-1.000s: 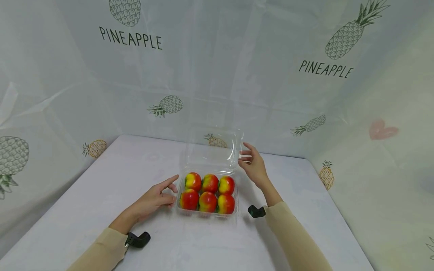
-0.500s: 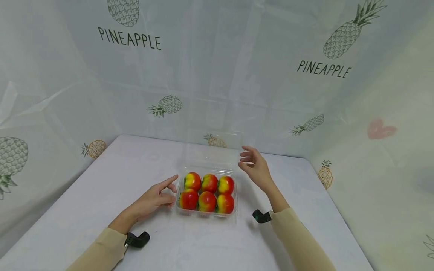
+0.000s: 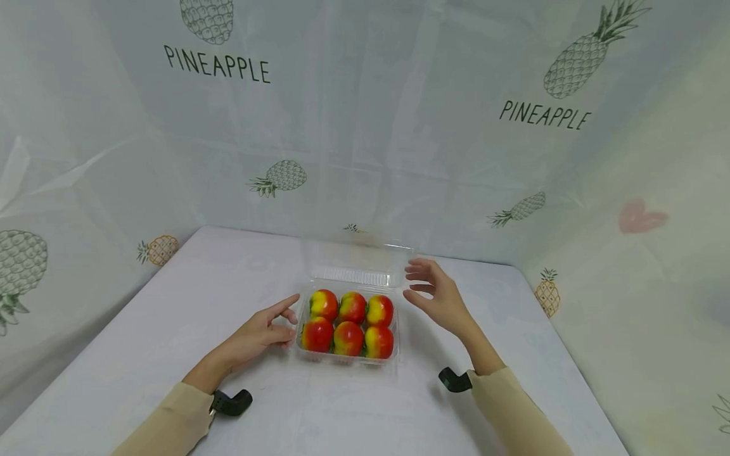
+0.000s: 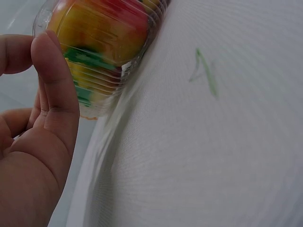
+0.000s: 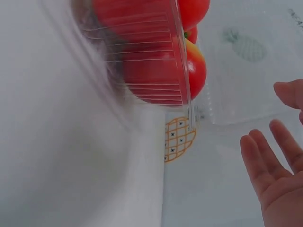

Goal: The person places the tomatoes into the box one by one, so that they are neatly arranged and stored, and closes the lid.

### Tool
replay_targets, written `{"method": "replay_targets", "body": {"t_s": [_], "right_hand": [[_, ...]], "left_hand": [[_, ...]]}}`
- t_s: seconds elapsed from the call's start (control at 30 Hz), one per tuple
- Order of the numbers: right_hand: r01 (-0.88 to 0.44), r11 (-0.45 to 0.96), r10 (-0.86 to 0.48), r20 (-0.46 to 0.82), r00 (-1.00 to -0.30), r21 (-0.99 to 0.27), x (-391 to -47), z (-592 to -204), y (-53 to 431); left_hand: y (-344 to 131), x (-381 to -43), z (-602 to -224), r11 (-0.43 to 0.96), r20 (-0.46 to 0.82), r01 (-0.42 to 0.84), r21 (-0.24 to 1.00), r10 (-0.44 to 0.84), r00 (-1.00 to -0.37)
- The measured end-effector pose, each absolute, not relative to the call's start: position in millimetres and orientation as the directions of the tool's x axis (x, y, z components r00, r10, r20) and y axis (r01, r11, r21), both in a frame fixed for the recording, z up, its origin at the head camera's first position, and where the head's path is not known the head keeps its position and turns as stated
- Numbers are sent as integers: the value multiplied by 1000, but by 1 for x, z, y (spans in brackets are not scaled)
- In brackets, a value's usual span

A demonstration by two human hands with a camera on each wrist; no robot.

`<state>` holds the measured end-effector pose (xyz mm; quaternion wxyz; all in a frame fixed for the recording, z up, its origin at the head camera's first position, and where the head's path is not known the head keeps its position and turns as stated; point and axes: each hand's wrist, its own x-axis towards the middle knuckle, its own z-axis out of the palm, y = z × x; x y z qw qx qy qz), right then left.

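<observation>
A clear plastic clamshell box (image 3: pixel 349 360) stands mid-table, packed with red-and-yellow fruits (image 3: pixel 348 339) in two rows. Its transparent lid (image 3: pixel 359 259) is swung up and leans away at the back. At the box's left side is my left hand (image 3: pixel 253 340), index finger stretched along it; in the left wrist view the thumb (image 4: pixel 56 75) lies against or very near the ridged wall. My right hand (image 3: pixel 441 296) hovers beside the lid's right edge, fingers loosely bent, holding nothing. A gap separates its fingers (image 5: pixel 255 158) from the lid in the right wrist view.
The white-covered table (image 3: pixel 342 418) extends around the box. Behind it hangs a pale sheet (image 3: pixel 365 126) printed with pineapples, also at both sides. A black wrist camera (image 3: pixel 232 403) sits at the left cuff, another black camera (image 3: pixel 455 380) at the right.
The lid has tipped farther back and lower. My right hand has come away from its edge, moving down and slightly right. The left hand and the box have stayed put.
</observation>
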<state>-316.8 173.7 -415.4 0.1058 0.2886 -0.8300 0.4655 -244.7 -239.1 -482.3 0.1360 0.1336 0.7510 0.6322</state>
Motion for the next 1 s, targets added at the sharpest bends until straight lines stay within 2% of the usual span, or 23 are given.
{"method": "replay_targets", "body": {"t_s": [0.7,1.0], "right_hand": [[-671,434,-504,455,-734,-602,-290,-432,195],[-702,382,-561,452,-693,-602,-281,-439,197]], "left_hand": [[-238,-248,-485,163,-26,42,986,395,-918],[-239,-245,-485,157,-41,20,987,375,-926]]}}
